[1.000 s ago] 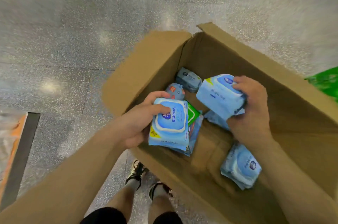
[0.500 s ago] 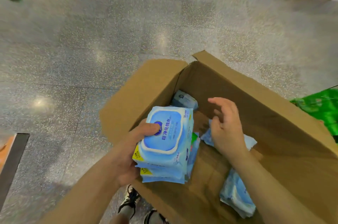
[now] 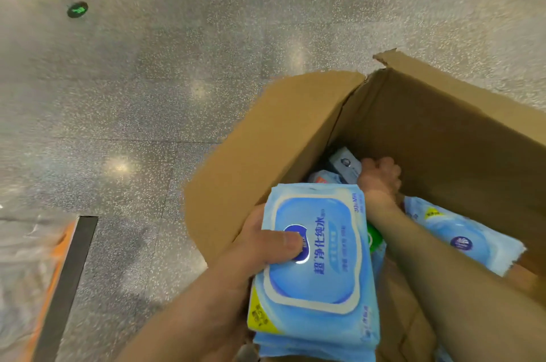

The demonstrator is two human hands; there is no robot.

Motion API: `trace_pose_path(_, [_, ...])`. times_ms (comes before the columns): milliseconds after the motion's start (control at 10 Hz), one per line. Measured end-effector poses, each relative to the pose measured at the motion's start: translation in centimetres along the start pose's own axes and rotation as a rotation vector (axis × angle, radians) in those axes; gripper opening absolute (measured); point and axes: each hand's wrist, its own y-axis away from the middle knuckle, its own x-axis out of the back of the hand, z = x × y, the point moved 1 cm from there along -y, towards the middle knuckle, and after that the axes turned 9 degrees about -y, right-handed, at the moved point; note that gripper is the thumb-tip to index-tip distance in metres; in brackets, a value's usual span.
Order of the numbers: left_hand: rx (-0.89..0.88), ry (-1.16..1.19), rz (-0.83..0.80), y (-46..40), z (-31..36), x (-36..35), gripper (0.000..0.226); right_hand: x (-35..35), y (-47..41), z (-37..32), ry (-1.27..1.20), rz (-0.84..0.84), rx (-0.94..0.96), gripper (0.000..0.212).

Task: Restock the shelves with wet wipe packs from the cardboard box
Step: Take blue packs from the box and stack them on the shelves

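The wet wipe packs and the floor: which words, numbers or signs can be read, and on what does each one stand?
"超净化纯水": on the top pack, which the left hand grips.
"30": on that pack's right edge; the letters after it are blurred.
Yellow corner label on that pack: too blurred.
Pack in the box: round logo and yellow tag unreadable.
Green floor marker: blurred.

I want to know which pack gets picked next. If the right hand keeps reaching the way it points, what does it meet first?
Most likely the small grey-blue pack in the far corner of the cardboard box; the right hand already seems at it, though contact is unclear.
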Motion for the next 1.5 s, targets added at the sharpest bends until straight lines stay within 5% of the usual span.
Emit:
trace_pose_path(100, [-0.118,0.222,0.034,0.4,-1.2,-1.0,0.08,3.0,4.9,0.6,-0.219,0.002,-0.05,0.05])
trace_pose_path(400, [-0.197,0.225,0.167,2.2,1.8,-5.1,0.07,22.4,24.6,-8.0,-0.441,0.476,0.202,0.058])
trace_pose_path(600, [-0.349,0.251,0.115,4.7,3.7,-6.7,0.032,24.1,30.1,-12.1,-0.485,0.34,0.511,0.046])
trace_pose_path(900, [-0.482,0.216,0.009,7.0,5.0,-5.4,0.068,24.7,32.5,-16.5,-0.5,0.369,0.501,0.045])
trace_pose_path(1100, [-0.498,0.203,-0.084,7.6,6.0,-3.3,0.064,24.8,32.0,-17.3,-0.571,0.4,0.541,0.052])
trace_pose_path(1300, [-0.503,0.205,-0.09,7.8,6.0,-2.1,0.05,24.0,31.7,-18.0,-0.724,0.254,0.592,0.048])
trace_pose_path(1400, [-0.528,0.221,-0.1,7.8,6.3,-1.3,0.049,22.5,30.0,-15.5,-1.19,0.346,0.343,0.019])
trace_pose_path(1500, [-0.547,0.278,-0.061,7.5,6.8,-0.7,0.045,15.5,27.1,-10.9,-0.875,0.152,-0.054,0.013])
